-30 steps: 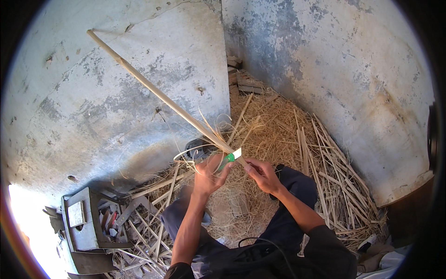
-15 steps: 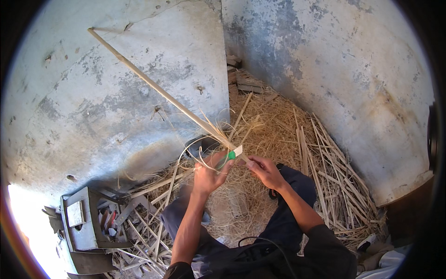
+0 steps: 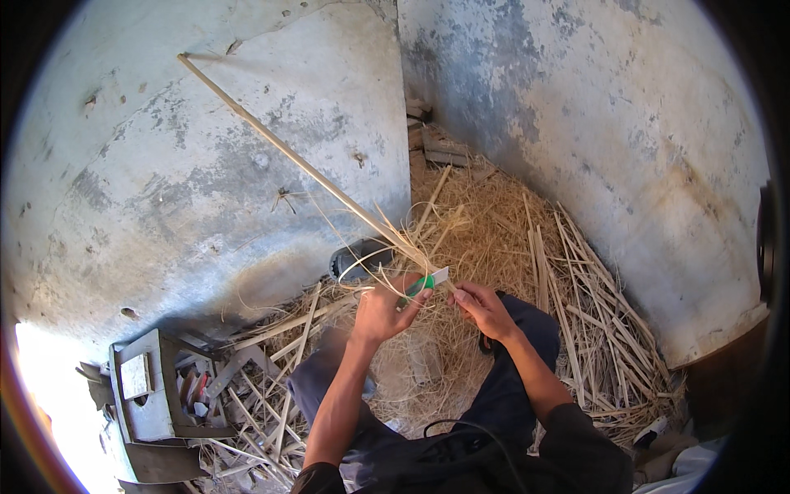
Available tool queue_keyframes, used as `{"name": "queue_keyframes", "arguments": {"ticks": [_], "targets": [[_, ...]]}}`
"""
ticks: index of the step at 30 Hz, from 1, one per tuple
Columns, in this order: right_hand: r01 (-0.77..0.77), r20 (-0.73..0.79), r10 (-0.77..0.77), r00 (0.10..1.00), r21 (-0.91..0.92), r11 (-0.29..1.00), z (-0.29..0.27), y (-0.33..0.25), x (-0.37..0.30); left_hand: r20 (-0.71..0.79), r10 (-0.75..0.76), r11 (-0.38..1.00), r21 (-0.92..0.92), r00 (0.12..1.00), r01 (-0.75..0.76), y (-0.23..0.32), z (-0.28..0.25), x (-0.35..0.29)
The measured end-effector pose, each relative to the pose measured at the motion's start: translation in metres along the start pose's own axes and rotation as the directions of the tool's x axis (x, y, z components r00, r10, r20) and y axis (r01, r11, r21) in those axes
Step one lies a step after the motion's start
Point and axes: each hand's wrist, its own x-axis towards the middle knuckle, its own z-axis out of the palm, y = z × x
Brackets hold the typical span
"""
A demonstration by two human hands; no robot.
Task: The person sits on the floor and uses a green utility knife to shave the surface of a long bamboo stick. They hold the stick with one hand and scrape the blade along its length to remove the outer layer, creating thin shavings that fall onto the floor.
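My left hand [image 3: 382,313] is closed around a knife [image 3: 420,286] with a green handle. Its short pale blade lies against a long bamboo strip [image 3: 317,174] near the lower end. That end is pinched in the fingers of my right hand [image 3: 485,309], just right of the blade. From there the strip slants up and left, its far tip by the wall. Thin curled shavings hang off it around the knife and my left hand, some looping over the fingers.
A weathered wall [image 3: 206,189] rises on the left and another [image 3: 601,132] on the right. Shavings [image 3: 485,218] cover the floor, with split strips [image 3: 605,313] piled at right. An open box-like frame [image 3: 148,387] stands lower left; a dark object [image 3: 360,257] lies by the wall.
Both hands have shifted a little to the right and down, with the knife and the bamboo strip. The strip's far tip has also swung slightly right.
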Motion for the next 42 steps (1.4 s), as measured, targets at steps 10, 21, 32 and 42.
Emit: {"name": "queue_keyframes", "arguments": {"ticks": [10, 21, 32, 42], "targets": [[0.014, -0.005, -0.015, 1.000, -0.073, 0.997, -0.007, -0.018, -0.008, -0.090, 0.084, 0.996, -0.006, 0.992, -0.085, 0.004, 0.005, -0.001], [-0.013, -0.003, 0.013, 1.000, -0.054, 0.998, -0.012, -0.013, -0.007, -0.028, -0.001, 1.000, -0.025, 1.000, 0.000, 0.002, 0.004, -0.001], [0.016, -0.045, -0.021, 0.999, -0.116, 0.993, -0.006, -0.016, -0.008, -0.201, 0.197, 0.972, 0.166, 0.960, -0.165, 0.005, 0.006, 0.002], [0.041, -0.067, -0.051, 0.996, -0.140, 0.989, -0.006, -0.015, -0.007, -0.137, 0.096, 0.968, 0.243, 0.986, -0.061, 0.015, -0.004, 0.002]]}}
